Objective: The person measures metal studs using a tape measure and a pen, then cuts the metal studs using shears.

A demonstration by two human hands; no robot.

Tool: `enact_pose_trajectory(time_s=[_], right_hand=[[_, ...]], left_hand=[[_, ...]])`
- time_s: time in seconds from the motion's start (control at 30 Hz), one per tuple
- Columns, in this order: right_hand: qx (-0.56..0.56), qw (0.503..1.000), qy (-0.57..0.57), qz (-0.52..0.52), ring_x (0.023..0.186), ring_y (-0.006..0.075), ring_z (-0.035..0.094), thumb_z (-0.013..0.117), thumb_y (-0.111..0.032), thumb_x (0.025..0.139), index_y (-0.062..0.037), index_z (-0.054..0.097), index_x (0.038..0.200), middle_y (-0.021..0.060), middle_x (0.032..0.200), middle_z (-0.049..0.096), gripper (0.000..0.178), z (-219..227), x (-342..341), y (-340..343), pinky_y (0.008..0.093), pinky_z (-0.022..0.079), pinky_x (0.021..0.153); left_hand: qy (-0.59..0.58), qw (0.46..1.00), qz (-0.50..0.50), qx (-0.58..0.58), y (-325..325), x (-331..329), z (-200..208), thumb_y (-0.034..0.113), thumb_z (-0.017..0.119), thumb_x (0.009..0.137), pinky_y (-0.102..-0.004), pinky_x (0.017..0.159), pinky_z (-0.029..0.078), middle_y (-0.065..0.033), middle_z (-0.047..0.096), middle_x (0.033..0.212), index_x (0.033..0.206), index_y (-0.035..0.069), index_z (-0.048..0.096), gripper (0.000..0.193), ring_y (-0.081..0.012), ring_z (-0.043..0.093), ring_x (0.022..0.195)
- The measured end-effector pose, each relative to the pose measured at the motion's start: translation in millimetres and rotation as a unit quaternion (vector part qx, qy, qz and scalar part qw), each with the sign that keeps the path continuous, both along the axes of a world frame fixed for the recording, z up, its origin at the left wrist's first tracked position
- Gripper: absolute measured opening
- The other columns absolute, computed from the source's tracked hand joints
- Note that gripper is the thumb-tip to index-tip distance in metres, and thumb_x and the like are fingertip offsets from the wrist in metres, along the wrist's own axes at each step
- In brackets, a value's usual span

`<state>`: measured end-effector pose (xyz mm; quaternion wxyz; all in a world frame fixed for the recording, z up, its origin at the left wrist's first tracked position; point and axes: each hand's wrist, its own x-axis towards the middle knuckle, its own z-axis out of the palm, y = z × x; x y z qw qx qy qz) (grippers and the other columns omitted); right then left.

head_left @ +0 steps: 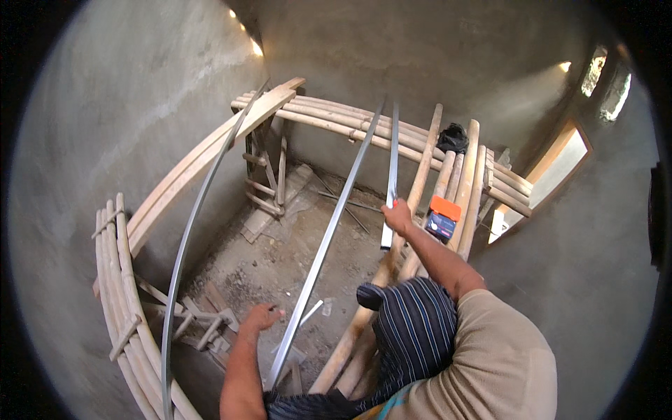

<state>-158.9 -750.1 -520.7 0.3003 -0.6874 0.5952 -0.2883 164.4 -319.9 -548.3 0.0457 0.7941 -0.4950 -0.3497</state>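
Observation:
My right hand (pixel 397 217) is closed on the shorter metal bar (pixel 394 161), near its dark lower end. A small red bit shows at its fingers; I cannot tell what it is. My left hand (pixel 260 318) hovers with its fingers apart, holding nothing, just left of a long metal bar (pixel 327 241). That bar slants from the far poles down toward my lap. Another long metal bar (pixel 185 238) runs along the left side. My bent knee, in striped dark cloth (pixel 416 325), rises between my arms.
Wooden poles (pixel 420 168) and planks (pixel 203 157) form a raised scaffold above a dirt floor (pixel 280 262) with scraps. On the right poles lie an orange and dark box (pixel 442 218) and a black bag (pixel 453 138). Grey walls (pixel 154 91) surround it; a framed opening (pixel 542 178) stands right.

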Motion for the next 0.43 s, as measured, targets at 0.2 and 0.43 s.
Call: enact_pose_trajectory(time_s=[0.2, 0.43], right_hand=[[0.051, 0.998, -0.044, -0.012, 0.095, 0.0439, 0.066, 0.069, -0.031, 0.077, 0.0045, 0.057, 0.098, 0.0285, 0.096, 0.067, 0.043, -52.7, 26.7, -53.8, 0.0474, 0.051, 0.084], [0.081, 0.993, -0.084, -0.026, 0.098, 0.0446, 0.066, 0.069, -0.032, 0.078, 0.0032, 0.056, 0.104, 0.0289, 0.101, 0.067, 0.046, -98.2, 38.6, -113.6, 0.0497, 0.051, 0.087]], left_hand=[[0.091, 0.988, 0.002, -0.125, -57.6, -58.3, -34.1, 0.045, 0.079, 0.079, -0.0460, 0.103, 0.045, -0.0287, 0.061, 0.125, 0.136, -0.003, 0.052, 0.079, -0.0428, 0.058, 0.119], [-0.010, 0.991, 0.114, -0.075, -100.9, -75.8, -103.6, 0.035, 0.086, 0.075, -0.0409, 0.117, 0.031, -0.0277, 0.039, 0.150, 0.154, 0.001, 0.021, 0.108, -0.0443, 0.038, 0.139]])
